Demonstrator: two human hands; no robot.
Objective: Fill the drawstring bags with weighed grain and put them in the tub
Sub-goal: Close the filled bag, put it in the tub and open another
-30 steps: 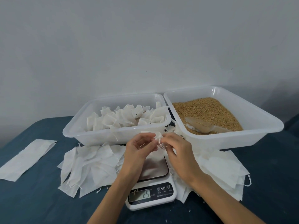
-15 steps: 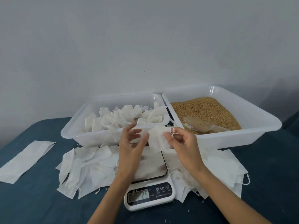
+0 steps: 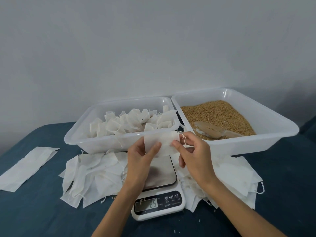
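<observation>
Both hands hold one flat white drawstring bag (image 3: 164, 142) above the scale (image 3: 160, 178). My left hand (image 3: 142, 159) pinches its left lower side with the thumb on top. My right hand (image 3: 193, 156) pinches its right end, where the string loops out. The scale's display reads 25 and its steel plate carries nothing. Behind on the left stands a clear tub (image 3: 102, 142) holding several filled bags (image 3: 130, 122). On the right, a second tub (image 3: 266, 134) holds brown grain (image 3: 215, 113) with a scoop (image 3: 213, 130) lying in it.
Piles of empty white bags lie on the dark blue cloth left (image 3: 92, 177) and right (image 3: 236, 177) of the scale. A long white strip (image 3: 27, 166) lies at the far left. A plain wall rises behind the tubs.
The bag was bunched between my fingertips a second ago; now it is spread flat and both hands have lifted it slightly. My left hand went from open beside the bag to pinching it.
</observation>
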